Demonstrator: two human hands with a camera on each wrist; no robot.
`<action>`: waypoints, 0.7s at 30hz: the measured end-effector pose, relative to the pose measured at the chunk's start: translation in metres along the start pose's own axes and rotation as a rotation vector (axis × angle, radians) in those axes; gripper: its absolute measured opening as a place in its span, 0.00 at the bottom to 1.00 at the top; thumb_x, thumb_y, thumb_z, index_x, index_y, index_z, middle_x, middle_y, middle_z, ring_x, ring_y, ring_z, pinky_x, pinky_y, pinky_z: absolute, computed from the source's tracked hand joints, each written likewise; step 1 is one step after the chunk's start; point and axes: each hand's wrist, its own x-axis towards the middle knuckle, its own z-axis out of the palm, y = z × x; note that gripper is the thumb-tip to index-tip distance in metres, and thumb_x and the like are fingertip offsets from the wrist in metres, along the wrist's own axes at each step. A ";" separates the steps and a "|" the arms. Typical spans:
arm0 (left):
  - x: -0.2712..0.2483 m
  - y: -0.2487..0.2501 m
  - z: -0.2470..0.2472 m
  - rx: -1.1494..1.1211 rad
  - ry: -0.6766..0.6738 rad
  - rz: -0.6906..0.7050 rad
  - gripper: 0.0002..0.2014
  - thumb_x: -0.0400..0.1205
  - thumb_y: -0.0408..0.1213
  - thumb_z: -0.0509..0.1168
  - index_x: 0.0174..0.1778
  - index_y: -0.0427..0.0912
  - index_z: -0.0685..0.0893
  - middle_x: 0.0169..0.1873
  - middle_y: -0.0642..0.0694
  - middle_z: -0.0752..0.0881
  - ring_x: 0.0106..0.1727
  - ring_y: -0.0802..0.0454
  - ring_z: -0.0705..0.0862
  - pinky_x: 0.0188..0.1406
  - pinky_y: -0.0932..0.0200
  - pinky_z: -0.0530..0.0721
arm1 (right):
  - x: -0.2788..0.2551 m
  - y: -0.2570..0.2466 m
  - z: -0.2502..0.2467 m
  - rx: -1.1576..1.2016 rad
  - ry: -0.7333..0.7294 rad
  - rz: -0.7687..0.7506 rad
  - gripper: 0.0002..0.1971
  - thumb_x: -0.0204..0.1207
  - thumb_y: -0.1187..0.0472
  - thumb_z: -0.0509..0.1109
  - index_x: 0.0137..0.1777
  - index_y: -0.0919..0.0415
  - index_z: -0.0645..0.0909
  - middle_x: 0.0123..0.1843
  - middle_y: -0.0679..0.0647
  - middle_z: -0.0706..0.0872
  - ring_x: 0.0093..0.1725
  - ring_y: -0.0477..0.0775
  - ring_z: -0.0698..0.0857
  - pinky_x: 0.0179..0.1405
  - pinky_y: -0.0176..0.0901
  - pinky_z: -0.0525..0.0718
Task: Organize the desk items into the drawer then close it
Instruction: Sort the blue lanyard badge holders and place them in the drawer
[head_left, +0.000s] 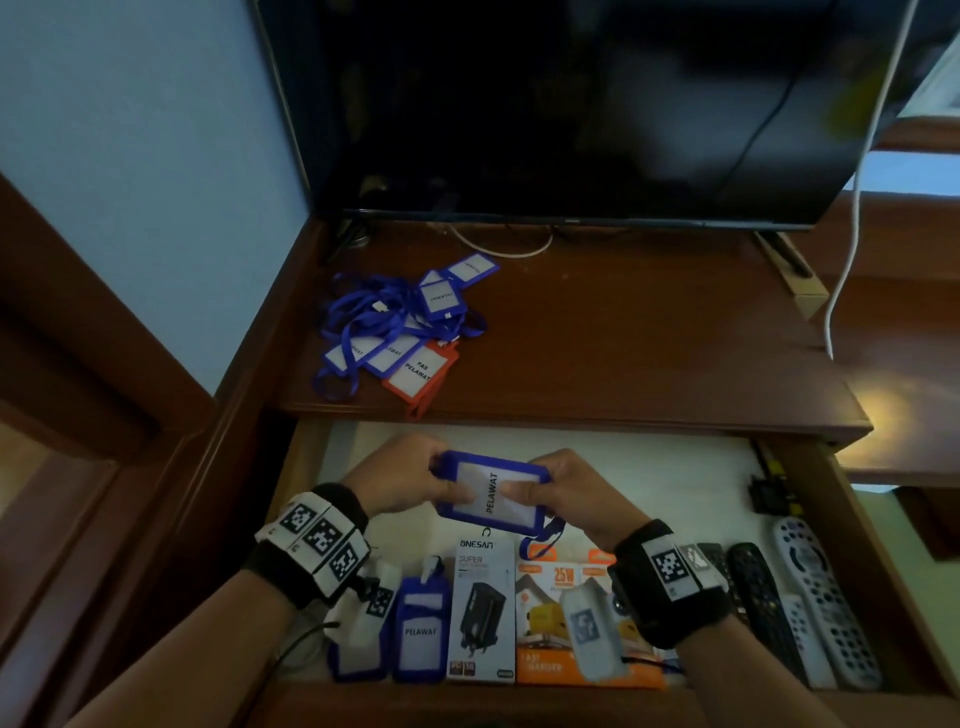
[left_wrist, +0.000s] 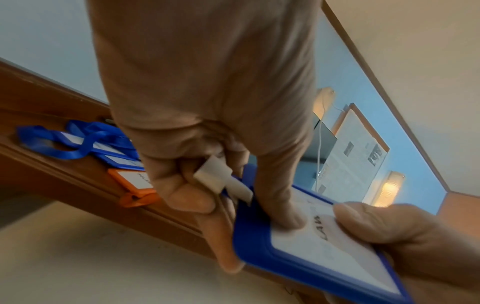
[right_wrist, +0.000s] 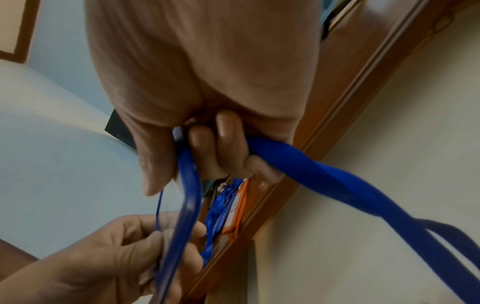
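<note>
Both hands hold one blue-framed badge holder (head_left: 488, 493) (left_wrist: 311, 244) marked PELAWAT above the open drawer (head_left: 649, 467). My left hand (head_left: 410, 478) (left_wrist: 233, 195) grips its left end, thumb on the card face, with a white clip (left_wrist: 221, 176) between the fingers. My right hand (head_left: 566, 493) (right_wrist: 207, 156) grips the right end, and its blue lanyard (right_wrist: 350, 191) trails from under the curled fingers. A heap of blue badge holders with lanyards (head_left: 395, 317) and an orange one (head_left: 418, 374) lies on the desk top.
In the drawer's front row lie two blue badge holders (head_left: 421, 629), a white charger box (head_left: 480, 608), an orange charger box (head_left: 550, 623) and several remote controls (head_left: 810, 592). A dark television (head_left: 571, 104) stands at the back of the desk, a white cable (head_left: 852, 223) hanging right.
</note>
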 end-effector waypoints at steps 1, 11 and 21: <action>0.001 0.001 0.003 -0.002 0.020 -0.006 0.14 0.72 0.43 0.77 0.50 0.46 0.83 0.49 0.52 0.87 0.50 0.59 0.85 0.52 0.60 0.83 | 0.000 0.001 -0.001 0.006 0.010 -0.001 0.09 0.77 0.58 0.73 0.37 0.60 0.84 0.27 0.49 0.84 0.25 0.45 0.79 0.25 0.32 0.74; -0.004 0.000 0.025 -0.286 -0.015 -0.021 0.04 0.78 0.36 0.71 0.41 0.47 0.82 0.39 0.52 0.86 0.38 0.60 0.83 0.38 0.66 0.77 | 0.003 0.012 -0.007 0.127 0.163 -0.018 0.10 0.74 0.61 0.75 0.47 0.71 0.85 0.41 0.65 0.90 0.37 0.56 0.89 0.36 0.41 0.86; 0.006 0.008 0.035 -0.530 0.303 -0.085 0.08 0.80 0.32 0.69 0.54 0.40 0.84 0.41 0.48 0.87 0.35 0.62 0.81 0.28 0.74 0.75 | 0.007 0.015 0.014 0.216 0.317 0.086 0.19 0.76 0.49 0.73 0.30 0.60 0.77 0.18 0.46 0.66 0.19 0.47 0.61 0.19 0.38 0.62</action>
